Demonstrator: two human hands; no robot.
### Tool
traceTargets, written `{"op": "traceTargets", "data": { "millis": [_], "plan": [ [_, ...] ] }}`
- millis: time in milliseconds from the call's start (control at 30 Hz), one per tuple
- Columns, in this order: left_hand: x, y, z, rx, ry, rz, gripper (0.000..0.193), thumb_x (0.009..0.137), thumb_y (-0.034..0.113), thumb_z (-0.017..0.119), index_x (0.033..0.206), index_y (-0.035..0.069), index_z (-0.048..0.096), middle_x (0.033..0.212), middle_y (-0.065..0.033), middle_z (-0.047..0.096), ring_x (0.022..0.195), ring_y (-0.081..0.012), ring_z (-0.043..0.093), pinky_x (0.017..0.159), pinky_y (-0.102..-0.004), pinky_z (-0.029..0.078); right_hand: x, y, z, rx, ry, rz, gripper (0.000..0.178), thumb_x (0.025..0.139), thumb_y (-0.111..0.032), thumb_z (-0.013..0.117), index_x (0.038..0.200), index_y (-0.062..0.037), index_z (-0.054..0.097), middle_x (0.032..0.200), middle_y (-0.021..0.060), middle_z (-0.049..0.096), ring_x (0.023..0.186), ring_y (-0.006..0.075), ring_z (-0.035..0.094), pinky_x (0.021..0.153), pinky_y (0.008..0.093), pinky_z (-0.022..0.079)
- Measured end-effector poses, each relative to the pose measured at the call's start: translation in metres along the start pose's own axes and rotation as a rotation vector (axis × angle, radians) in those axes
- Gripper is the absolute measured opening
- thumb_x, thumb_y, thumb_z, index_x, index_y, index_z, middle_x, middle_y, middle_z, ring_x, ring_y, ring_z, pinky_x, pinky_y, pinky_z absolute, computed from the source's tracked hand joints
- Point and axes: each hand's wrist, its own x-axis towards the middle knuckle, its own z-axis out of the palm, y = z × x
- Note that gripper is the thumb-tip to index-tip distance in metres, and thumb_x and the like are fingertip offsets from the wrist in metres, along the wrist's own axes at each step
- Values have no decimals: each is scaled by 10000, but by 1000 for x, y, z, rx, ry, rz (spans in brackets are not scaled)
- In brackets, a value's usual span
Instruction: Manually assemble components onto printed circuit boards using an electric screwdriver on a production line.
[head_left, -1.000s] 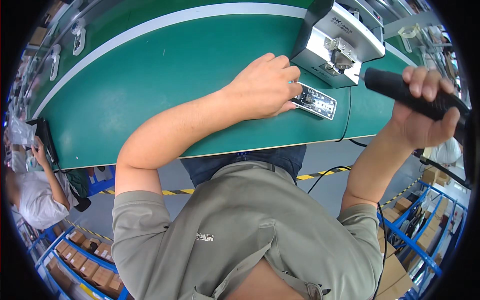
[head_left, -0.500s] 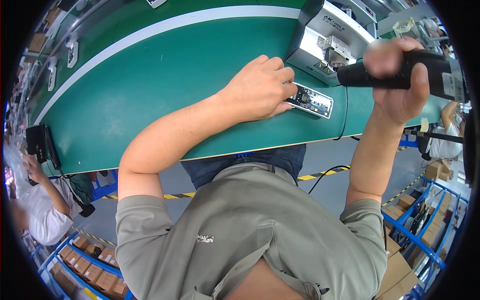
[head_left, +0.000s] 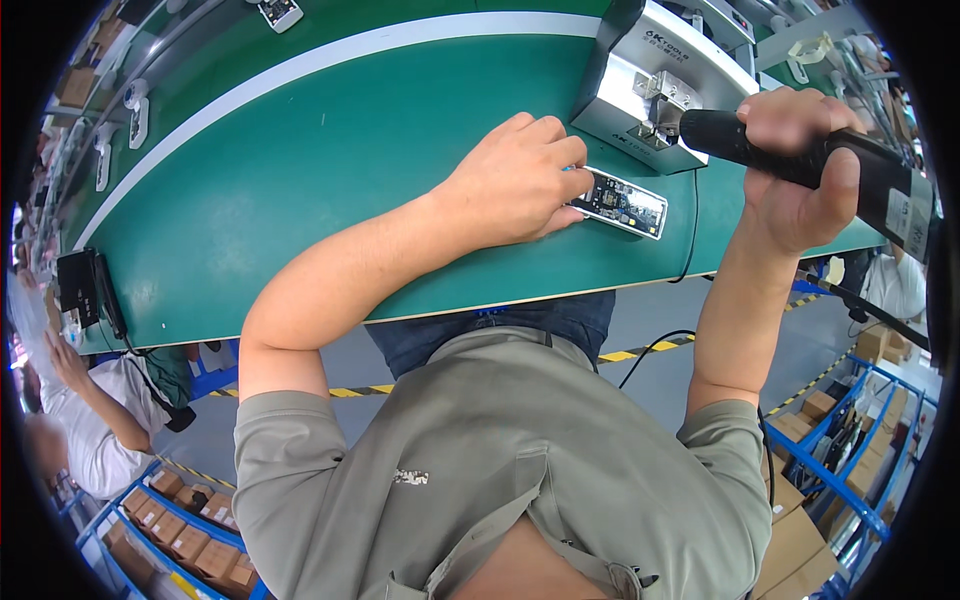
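Observation:
My left hand lies flat on the green table, its fingertips holding down the left end of a small white-framed circuit board. My right hand is closed around a black electric screwdriver, held nearly level above the table's right end. The screwdriver's tip points left and reaches the front of a grey metal machine standing just behind the board.
A black cable runs from the machine over the table's front edge. Another person in a white shirt sits at the lower left. Blue racks with cardboard boxes stand on the floor, and a black device sits at the table's left end.
My right hand has carried the screwdriver left and up, from beside the machine to its front. My left hand has stayed on the board.

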Motion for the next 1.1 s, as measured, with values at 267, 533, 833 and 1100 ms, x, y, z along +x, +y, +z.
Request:
{"op": "traceTargets", "data": {
  "millis": [267, 533, 833, 1100],
  "plan": [
    [3, 0, 3, -21, -6, 20, 251, 741, 233, 738, 945, 112, 659, 994, -7, 575, 904, -187, 507, 798, -311, 408, -3, -14, 8, 76, 43, 183, 369, 913, -271, 493, 1130, 17, 569, 717, 75, 589, 624, 188, 590, 656, 327, 498],
    [0, -1, 2, -3, 8, 8, 223, 747, 250, 732, 910, 115, 659, 963, -7, 569, 889, -190, 500, 797, -313, 407, -44, -34, 6, 1, 130, 241, 419, 895, -281, 521, 1157, 44, 543, 690, 67, 582, 595, 175, 579, 614, 310, 495],
    [4, 1, 4, -1, 3, -8, 253, 717, 224, 752, 928, 125, 652, 972, 1, 578, 887, -196, 523, 778, -318, 424, -65, -31, -1, 41, 175, 285, 423, 872, -259, 551, 1173, 37, 523, 702, 76, 573, 599, 164, 552, 594, 293, 481],
    [13, -1, 16, 8, 194, 39, 181, 712, 319, 649, 642, 156, 612, 743, -57, 537, 707, -262, 516, 636, -397, 428, -86, -56, -31, 102, 168, 423, 447, 874, -321, 611, 1216, -53, 506, 813, 37, 544, 727, 134, 514, 649, 241, 414]
  ]
}}
